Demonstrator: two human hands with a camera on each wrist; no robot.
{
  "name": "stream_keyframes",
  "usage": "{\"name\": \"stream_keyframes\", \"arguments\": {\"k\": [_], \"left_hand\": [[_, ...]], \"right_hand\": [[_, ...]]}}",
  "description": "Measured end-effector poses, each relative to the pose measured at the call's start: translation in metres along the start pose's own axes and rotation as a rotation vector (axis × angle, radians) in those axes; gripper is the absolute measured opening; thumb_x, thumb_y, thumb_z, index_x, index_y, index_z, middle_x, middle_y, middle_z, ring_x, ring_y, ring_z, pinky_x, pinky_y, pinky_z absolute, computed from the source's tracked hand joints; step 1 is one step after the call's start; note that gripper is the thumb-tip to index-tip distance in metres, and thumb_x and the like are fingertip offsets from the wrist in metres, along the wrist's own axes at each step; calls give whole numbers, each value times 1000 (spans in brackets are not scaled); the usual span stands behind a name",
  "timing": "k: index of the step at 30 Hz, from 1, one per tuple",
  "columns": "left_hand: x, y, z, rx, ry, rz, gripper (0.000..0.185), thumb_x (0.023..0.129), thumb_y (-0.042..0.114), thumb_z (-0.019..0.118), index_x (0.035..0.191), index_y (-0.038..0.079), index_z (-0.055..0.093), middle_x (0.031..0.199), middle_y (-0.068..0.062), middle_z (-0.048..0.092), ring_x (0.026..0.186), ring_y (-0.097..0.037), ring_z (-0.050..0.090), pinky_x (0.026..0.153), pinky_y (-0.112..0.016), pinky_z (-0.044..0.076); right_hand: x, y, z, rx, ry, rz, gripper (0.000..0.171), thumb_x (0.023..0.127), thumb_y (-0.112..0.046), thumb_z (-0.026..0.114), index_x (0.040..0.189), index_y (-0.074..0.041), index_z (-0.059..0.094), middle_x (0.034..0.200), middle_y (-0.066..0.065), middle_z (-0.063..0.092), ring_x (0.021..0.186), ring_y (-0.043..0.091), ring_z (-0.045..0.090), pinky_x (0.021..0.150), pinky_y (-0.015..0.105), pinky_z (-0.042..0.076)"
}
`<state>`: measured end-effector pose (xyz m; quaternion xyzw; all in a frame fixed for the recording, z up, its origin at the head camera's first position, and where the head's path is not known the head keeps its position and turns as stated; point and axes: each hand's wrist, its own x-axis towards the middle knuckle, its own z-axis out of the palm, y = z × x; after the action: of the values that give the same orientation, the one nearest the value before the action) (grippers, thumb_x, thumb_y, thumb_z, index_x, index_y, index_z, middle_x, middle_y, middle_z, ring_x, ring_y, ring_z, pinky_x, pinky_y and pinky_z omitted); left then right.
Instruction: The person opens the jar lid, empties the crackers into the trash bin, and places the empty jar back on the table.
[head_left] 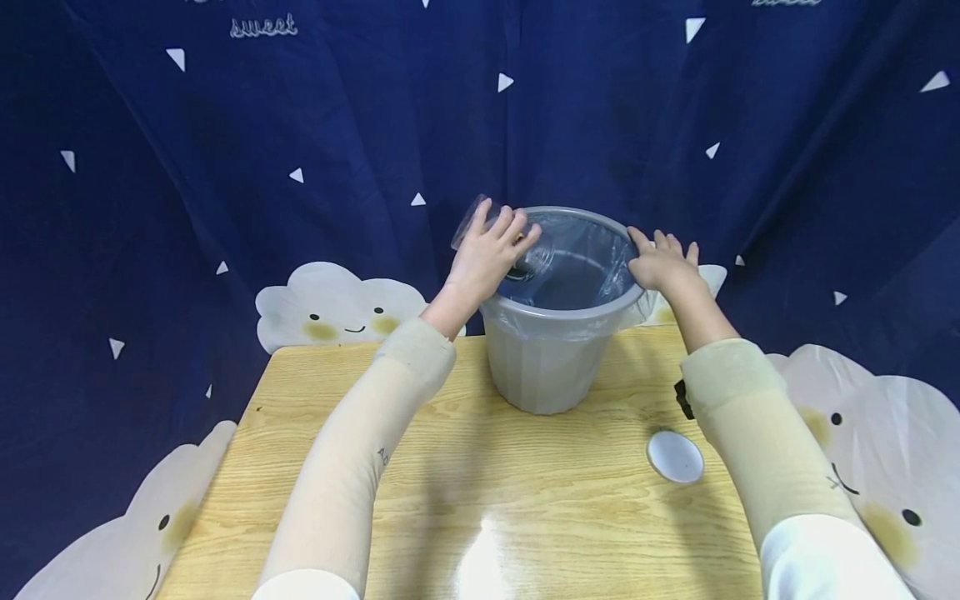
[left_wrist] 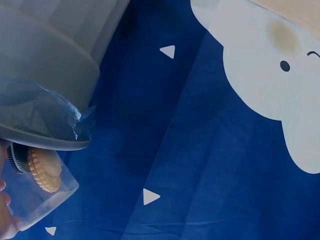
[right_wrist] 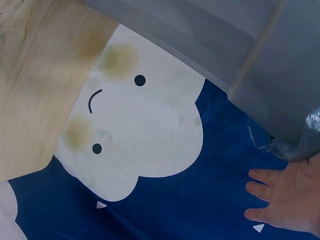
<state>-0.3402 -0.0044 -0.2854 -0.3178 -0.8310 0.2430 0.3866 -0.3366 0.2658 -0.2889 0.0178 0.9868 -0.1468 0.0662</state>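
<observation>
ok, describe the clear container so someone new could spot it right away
Find the grey bucket at the far edge of the wooden table. At its left rim the left hand grips a clear plastic container, tipped over the opening. It is the only see-through item, with sandwich cookies inside; the white lid lies apart on the table.

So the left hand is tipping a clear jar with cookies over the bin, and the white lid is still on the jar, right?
Not quite. The left hand does tip the clear jar of cookies over the grey bin, but the white lid lies on the wooden table, as the head view shows.
</observation>
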Motion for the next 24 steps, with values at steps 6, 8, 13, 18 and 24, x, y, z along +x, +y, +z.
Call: {"name": "stream_keyframes", "arguments": {"k": [6,8,13,18,24], "left_hand": [[0,0,1,20,9,18,43,91,2,42,128,24,43,128,-7,41,118,-23,38,107,-47,25],[0,0,1,26,6,28,43,91,2,41,128,25,43,128,-5,41,118,-23,37,107,-47,24],[0,-4,-2,64,-12,64,42,92,6,45,129,27,43,129,-4,40,120,-23,36,108,-46,24],[1,-10,-5,91,-24,85,45,90,7,50,129,27,40,130,-4,37,120,-23,34,109,-47,22],[3,-14,-8,75,22,84,46,91,3,44,130,27,40,132,-4,38,120,-23,35,109,-47,22]], "right_hand": [[0,-1,0,-8,3,-7,62,91,-20,26,147,-12,0,146,32,-3,134,46,-7,104,63,-14],[0,-1,0,-7,4,-9,62,91,-19,26,147,-12,0,146,32,-3,134,46,-7,103,63,-15],[0,-1,0,-2,9,-8,62,91,-19,26,147,-12,0,146,31,-4,134,46,-8,103,62,-16],[-1,-1,0,-5,20,-10,63,89,-17,27,147,-11,3,146,31,-1,134,46,-6,104,63,-14],[0,-2,0,-4,11,-19,63,89,-17,26,147,-10,2,146,32,-1,134,46,-6,104,63,-14]]}}
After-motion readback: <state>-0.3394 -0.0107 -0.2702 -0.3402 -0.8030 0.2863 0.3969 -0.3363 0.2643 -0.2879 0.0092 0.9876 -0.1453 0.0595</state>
